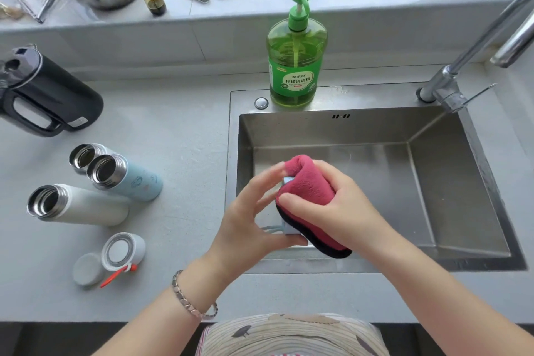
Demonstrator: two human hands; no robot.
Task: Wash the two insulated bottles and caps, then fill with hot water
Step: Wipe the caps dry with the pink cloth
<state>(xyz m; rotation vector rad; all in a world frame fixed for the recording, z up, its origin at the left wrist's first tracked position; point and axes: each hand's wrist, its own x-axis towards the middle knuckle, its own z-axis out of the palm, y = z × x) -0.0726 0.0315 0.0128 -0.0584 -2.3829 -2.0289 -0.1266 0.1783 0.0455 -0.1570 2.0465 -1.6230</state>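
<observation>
Your left hand [248, 211] pinches a pale blue cap [288, 181] over the sink's [375, 130] front-left corner, thumb below and fingertips on top. Your right hand [332, 202] grips a pink cloth [306, 182], fingers curled, wrapped over the cap. The cap is mostly hidden, with only two slivers and a thin loop [271, 228] showing. The fingertips are motion-blurred.

On the countertop [179, 153] left of the sink stand three open bottles:
- blue bottle [135, 179]
- white bottle [86, 206], nearer the front edge
- a third bottle [83, 154] behind the blue one, with only its steel mouth visible and body colour unclear

Two more caps sit touching near the front edge. One is a white cap [121, 250] with an orange strap; the other is a grey cap [86, 269].

- Black kettle [49, 89]: at the counter's left edge, cut off by the frame.
- Green soap bottle [296, 66]: on the sink's back rim.
- Faucet [462, 66]: at the back-right corner, spout cut off.
</observation>
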